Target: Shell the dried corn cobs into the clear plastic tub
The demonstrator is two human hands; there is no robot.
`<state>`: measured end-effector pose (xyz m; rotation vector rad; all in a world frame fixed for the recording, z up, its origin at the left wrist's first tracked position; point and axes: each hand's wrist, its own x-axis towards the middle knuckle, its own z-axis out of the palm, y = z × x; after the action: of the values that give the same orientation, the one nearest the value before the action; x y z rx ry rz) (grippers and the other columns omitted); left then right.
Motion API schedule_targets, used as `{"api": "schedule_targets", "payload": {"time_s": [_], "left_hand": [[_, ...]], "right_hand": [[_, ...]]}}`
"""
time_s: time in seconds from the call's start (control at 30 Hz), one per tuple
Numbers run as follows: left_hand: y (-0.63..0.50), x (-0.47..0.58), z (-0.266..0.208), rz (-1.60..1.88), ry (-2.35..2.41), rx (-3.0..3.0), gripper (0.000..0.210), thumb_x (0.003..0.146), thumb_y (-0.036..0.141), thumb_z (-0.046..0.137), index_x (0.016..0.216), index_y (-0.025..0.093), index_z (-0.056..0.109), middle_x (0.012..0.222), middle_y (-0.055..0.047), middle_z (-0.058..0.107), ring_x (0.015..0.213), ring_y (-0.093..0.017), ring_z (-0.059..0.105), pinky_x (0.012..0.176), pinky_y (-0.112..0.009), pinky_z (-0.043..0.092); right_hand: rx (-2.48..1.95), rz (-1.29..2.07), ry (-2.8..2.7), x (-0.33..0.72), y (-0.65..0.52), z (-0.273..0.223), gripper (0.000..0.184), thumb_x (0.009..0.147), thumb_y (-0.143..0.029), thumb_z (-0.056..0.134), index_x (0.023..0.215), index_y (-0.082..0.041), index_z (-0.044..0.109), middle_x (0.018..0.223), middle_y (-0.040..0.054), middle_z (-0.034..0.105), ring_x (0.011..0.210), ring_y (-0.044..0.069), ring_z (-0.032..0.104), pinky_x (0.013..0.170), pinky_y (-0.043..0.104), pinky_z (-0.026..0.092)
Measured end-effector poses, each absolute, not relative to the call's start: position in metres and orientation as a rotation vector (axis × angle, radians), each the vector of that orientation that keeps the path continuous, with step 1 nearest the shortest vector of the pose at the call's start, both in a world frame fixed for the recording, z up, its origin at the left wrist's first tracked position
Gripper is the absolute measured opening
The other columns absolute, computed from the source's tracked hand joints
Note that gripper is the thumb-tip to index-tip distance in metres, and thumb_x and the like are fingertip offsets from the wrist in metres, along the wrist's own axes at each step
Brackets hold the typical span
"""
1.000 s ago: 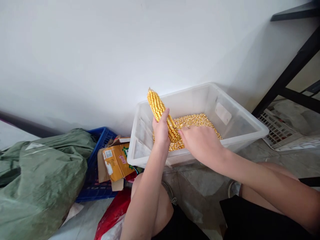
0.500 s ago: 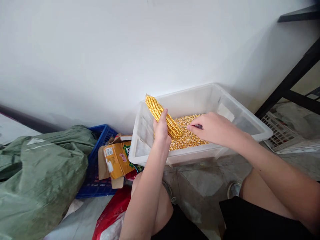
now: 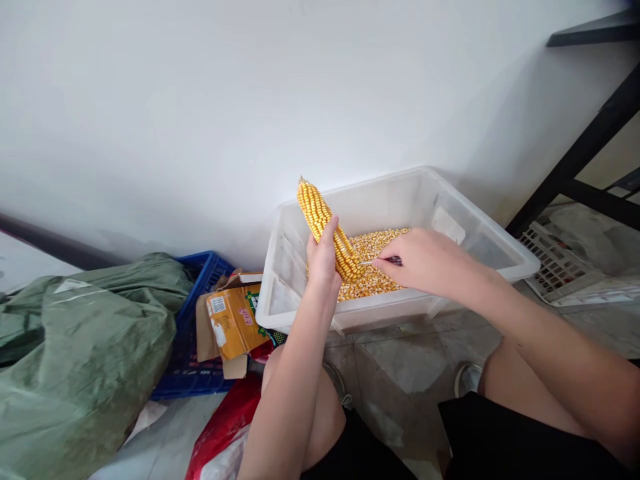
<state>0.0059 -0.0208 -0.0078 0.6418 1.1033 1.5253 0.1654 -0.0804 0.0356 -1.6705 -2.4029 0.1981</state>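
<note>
head view: translucent bin (image 3: 380,200) holds loose kernels (image 3: 376,244), left hand (image 3: 324,261) gripping a cob (image 3: 315,207), right hand (image 3: 430,259) a tool (image 3: 395,261).

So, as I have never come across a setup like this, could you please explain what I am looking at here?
Of course. There is no machine: these are a person's own bare hands, seen by a camera worn on the head that looks forward and down, which is why the forearms and knees show below.

The left hand grips a yellow ear of corn, tilted with its tip up. The right hand holds a slim, dark-handled metal tool, its end at the ear's lower part. Beneath them, loose corn kernels lie in a translucent plastic tub on the floor.

To the left are a torn orange cardboard box, a blue plastic crate and a green sack.
</note>
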Motion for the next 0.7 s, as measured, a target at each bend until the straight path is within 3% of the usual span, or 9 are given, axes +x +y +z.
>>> {"api": "schedule_targets", "payload": {"time_s": [0.4,0.7], "left_hand": [[-0.024,0.006,-0.009,1.493,1.079,0.781,0.044,0.062,0.041,0.085,0.090,0.018,0.061,0.077,-0.002,0.061,0.071,-0.014,0.060,0.063,-0.023,0.047],[-0.023,0.004,-0.009,1.400,1.106,0.788,0.046,0.063,0.044,0.084,0.092,0.017,0.060,0.069,-0.001,0.060,0.062,-0.015,0.062,0.060,-0.026,0.050]], "right_hand": [[-1.668,-0.093,-2.476,0.151,-0.091,0.034,0.035,0.091,-0.029,0.046,0.064,-0.018,0.067,0.060,0.0068,0.065,0.052,0.017,0.053,0.050,0.031,0.018],[-1.592,-0.241,-2.527,0.147,-0.096,0.036,0.034,0.092,-0.023,0.050,0.062,-0.018,0.066,0.060,0.0080,0.068,0.053,0.019,0.058,0.049,0.030,0.021]]}}
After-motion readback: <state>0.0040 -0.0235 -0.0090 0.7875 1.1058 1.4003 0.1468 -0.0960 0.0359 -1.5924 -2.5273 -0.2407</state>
